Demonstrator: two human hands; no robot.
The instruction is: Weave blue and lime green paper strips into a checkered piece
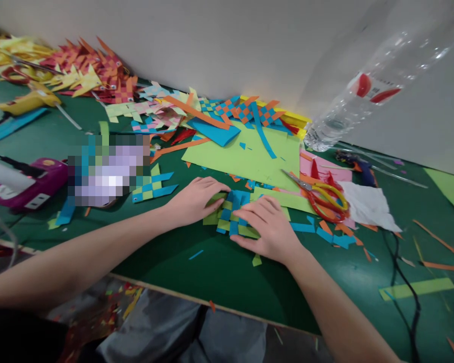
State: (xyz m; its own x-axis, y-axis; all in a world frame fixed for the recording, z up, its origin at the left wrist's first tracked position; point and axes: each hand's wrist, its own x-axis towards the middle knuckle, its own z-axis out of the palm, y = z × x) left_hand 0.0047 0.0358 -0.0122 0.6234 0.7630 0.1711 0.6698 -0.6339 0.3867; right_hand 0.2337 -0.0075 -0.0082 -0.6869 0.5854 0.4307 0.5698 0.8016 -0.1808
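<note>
A weave of blue and green paper strips (226, 216) lies flat on the green table before me, partly covered by my fingers. My left hand (196, 199) grips its upper left edge, with thumb and bent fingers close together. Over its right side, my right hand (270, 228) has curled fingers and thumb on the strips. A finished-looking woven paper fish (151, 187) in the same colours rests left of my left hand. Scissors (327, 199) with red and yellow handles lie beyond my right hand, partly on a green paper strip.
A green paper sheet (245, 160) and woven pieces lie behind my hands. A plastic bottle (363, 98) stands at back right beside a white tissue (373, 204). To the left are a yellow glue gun (30, 102), a purple power strip (41, 184) and a pixelated patch. Paper scraps are scattered about.
</note>
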